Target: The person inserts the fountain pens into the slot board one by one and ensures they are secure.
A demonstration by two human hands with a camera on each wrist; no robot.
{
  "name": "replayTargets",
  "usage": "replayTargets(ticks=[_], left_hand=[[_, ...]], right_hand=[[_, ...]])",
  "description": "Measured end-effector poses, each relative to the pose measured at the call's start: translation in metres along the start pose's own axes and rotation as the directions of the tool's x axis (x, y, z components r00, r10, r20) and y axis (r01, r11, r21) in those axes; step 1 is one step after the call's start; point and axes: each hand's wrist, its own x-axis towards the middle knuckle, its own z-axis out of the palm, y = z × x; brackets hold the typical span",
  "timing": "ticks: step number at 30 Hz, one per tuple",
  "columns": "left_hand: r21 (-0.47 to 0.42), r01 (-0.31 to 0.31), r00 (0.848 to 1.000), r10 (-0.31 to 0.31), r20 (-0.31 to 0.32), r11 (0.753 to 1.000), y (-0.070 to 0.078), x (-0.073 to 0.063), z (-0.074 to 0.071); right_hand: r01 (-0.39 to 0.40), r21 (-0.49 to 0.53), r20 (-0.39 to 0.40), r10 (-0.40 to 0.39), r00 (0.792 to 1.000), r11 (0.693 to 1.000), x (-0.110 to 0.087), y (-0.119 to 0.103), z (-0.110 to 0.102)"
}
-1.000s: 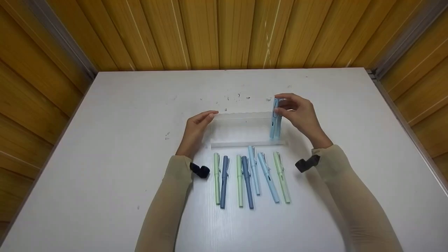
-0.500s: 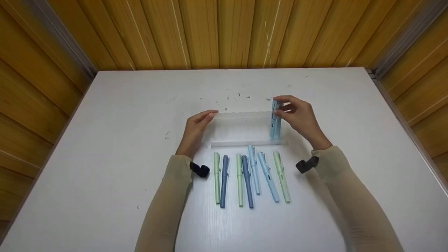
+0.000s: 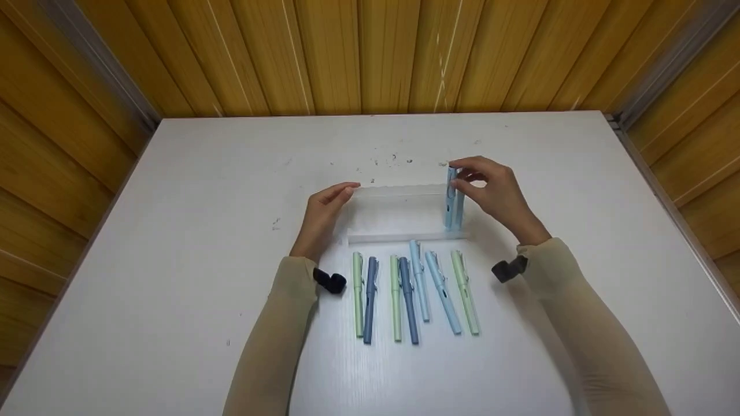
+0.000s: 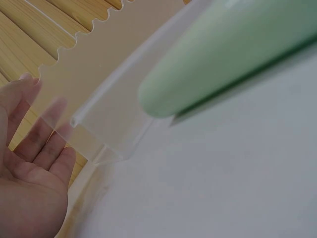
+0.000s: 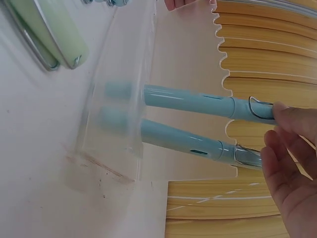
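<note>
My left hand (image 3: 325,214) holds the left end of a clear pen stand (image 3: 399,215), fingers behind the scalloped panel in the left wrist view. At the stand's right end, my right hand (image 3: 494,188) pinches the cap end of a light blue pen (image 5: 188,99) between thumb and finger. The pen stands upright, its lower end behind the stand's frosted front lip (image 5: 116,99). Right beside it a second light blue pen (image 5: 181,136) leans in the stand, close to the curled fingers of the same hand.
In front of the stand several capped pens lie on the white table (image 3: 173,260): light green ones (image 3: 358,294), dark blue ones (image 3: 370,300) and light blue ones (image 3: 444,293). A wood-panelled wall (image 3: 381,58) rises behind the table.
The right hand and the pinched light blue pen have shifted slightly left and down. The left hand and the stand stay in place.
</note>
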Motion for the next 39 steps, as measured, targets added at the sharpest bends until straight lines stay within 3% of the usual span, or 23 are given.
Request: replayTargets(ticks=[6, 12, 26, 33, 39], left_hand=[[0.003, -0.003, 1.000, 0.003, -0.001, 1.000, -0.001, -0.001, -0.001], [0.015, -0.012, 1.000, 0.012, -0.002, 1.000, -0.001, -0.001, -0.002], [0.057, 0.006, 1.000, -0.005, -0.013, 0.998, 0.001, -0.001, -0.001], [-0.063, 0.027, 1.000, -0.027, 0.002, 0.998, 0.002, -0.001, 0.001], [-0.043, 0.025, 1.000, -0.025, -0.005, 0.999, 0.002, -0.002, 0.001]], right_hand=[[0.074, -0.094, -0.019, -0.076, 0.997, 0.993, 0.003, -0.005, -0.002], [0.109, -0.111, -0.019, -0.112, 0.994, 0.988, 0.007, -0.005, -0.003], [0.074, -0.102, -0.021, -0.077, 0.997, 0.992, 0.015, 0.007, 0.001], [0.079, -0.103, -0.031, -0.082, 0.996, 0.992, 0.015, 0.010, 0.002], [0.046, -0.111, -0.016, -0.048, 0.999, 0.993, 0.016, 0.010, 0.003]])
